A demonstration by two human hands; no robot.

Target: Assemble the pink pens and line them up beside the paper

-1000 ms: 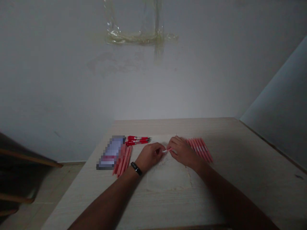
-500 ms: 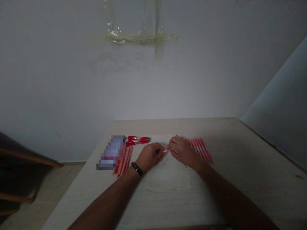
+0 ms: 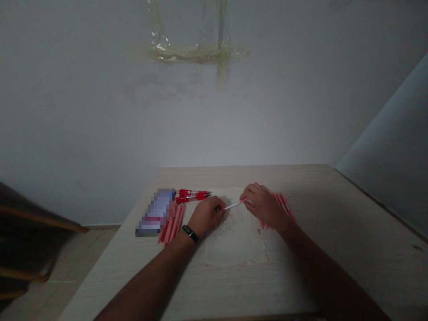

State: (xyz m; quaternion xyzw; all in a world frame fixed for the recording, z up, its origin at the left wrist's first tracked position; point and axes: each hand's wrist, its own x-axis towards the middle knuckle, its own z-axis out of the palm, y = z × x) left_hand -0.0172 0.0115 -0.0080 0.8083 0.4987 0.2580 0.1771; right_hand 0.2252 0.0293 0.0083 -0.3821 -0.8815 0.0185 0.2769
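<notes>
Between my hands, over a pale sheet on the table, stretches a thin white rod (image 3: 232, 206) that turns pink at its right end; it looks like a pen refill, but its kind is not certain. My left hand (image 3: 207, 213), with a black band on the wrist, pinches the left end. The fingers of my right hand (image 3: 261, 203) are closed on the pink end. Pink pen-like sticks (image 3: 286, 207) lie in a row, partly hidden under my right hand. Left of my left hand is a bunch of pink sticks (image 3: 174, 225).
Several red pens (image 3: 192, 195) with clear barrels lie beyond my left hand. A blurred-out flat device (image 3: 155, 213) is at the left. The pale sheet (image 3: 234, 254) rests on the wooden table (image 3: 214, 285), whose far edge meets the wall. Wooden furniture (image 3: 40, 214) stands lower left.
My right hand has moved right and slightly away, over the row of pink sticks. More of the white rod now shows between my hands. My left hand has shifted slightly left.
</notes>
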